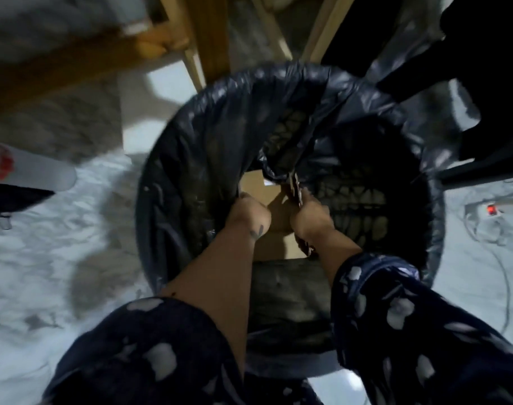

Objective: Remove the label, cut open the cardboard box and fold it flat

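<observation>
Both hands reach into the lined bin [191,159]; the cardboard box [274,211] lies at its centre; left hand [248,210] and right hand [309,213] seem closed on it, though blur hides the fingers; the step looks like pushing the box down or lifting it out; next it needs a firm grip towards 6 o'clock.

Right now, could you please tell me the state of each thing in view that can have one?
Cardboard box: down inside the bin, partly hidden by both hands.
Bin liner: black, draped over the rim, open.
Left hand: inside the bin, on the cardboard; grip unclear.
Right hand: closed on a thin brown piece, too blurred to identify.
Power strip: on the floor, red light lit.
</observation>
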